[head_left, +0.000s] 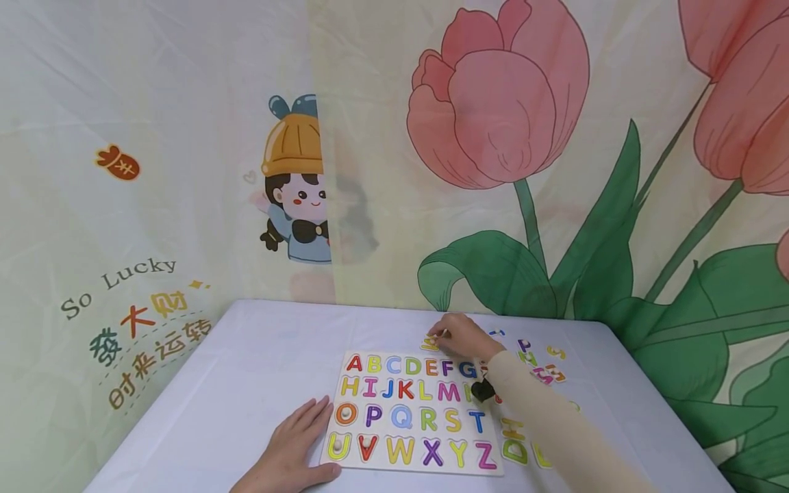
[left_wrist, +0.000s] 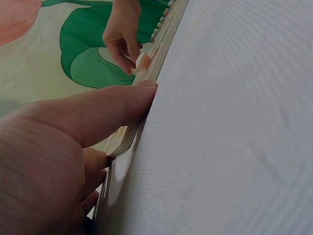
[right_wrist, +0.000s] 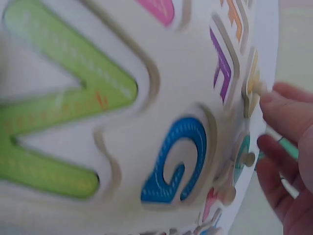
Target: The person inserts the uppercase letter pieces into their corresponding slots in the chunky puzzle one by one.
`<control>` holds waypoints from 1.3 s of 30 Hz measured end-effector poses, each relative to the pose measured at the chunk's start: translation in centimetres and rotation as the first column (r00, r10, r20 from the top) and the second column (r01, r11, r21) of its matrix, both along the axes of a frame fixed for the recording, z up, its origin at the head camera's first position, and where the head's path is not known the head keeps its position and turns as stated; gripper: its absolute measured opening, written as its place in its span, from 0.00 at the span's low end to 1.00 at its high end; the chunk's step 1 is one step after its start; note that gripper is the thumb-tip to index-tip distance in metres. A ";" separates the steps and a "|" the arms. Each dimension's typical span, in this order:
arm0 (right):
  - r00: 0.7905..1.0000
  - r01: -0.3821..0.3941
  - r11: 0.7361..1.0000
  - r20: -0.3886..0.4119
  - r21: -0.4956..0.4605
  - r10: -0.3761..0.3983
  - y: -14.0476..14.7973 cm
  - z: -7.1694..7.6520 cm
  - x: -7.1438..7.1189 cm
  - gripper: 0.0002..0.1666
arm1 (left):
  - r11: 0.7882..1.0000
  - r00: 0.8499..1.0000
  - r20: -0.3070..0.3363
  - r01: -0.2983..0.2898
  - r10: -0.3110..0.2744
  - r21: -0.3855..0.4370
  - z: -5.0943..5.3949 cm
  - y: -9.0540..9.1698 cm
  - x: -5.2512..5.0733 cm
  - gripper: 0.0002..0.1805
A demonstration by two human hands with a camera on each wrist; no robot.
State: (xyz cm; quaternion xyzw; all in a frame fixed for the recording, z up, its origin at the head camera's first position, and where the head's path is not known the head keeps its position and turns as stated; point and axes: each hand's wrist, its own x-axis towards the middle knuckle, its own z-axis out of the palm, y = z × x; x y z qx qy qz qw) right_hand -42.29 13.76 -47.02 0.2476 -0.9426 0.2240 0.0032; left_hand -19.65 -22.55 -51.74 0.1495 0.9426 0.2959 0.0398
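Note:
In the head view, a white alphabet puzzle board (head_left: pixel 385 404) lies on the table. Knobbed pieces O (head_left: pixel 346 415), U (head_left: pixel 338 446) and V (head_left: pixel 367 448) sit in its left part. My left hand (head_left: pixel 290 445) rests against the board's lower left corner. Its thumb (left_wrist: pixel 112 107) touches the front edge, seen close in the left wrist view, and the fingers lie along the left side. Beyond the board's far edge, my right hand (head_left: pixel 459 335) pinches a yellow letter piece (head_left: pixel 429 344). The right wrist view shows that thumb (right_wrist: pixel 286 110) at the knob.
Several loose letter pieces, among them a purple P (head_left: pixel 524 345) and a yellow S (head_left: pixel 556 352), lie right of the board. A green D (head_left: pixel 514 452) is nearer me, partly beside my sleeve (head_left: pixel 555 418). A patterned curtain (head_left: pixel 370 205) hangs behind the table (head_left: pixel 259 370).

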 end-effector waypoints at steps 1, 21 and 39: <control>1.000 -0.022 1.000 0.007 -0.004 0.022 0.0 0.1 0.0 0.12 | 1.000 1.000 0.000 0.000 0.000 -0.004 0.0 0.0 0.0 0.60; 0.999 -0.049 0.998 0.009 -0.035 0.049 0.3 -1.1 -1.4 0.08 | 1.000 0.999 -0.048 -0.004 0.003 -0.008 -0.5 -0.1 -0.2 0.60; 0.998 0.020 1.000 -0.061 -0.010 -0.021 -0.2 1.1 4.4 0.04 | 0.999 1.000 -0.008 0.005 -0.005 -0.038 -0.3 0.2 -0.4 0.60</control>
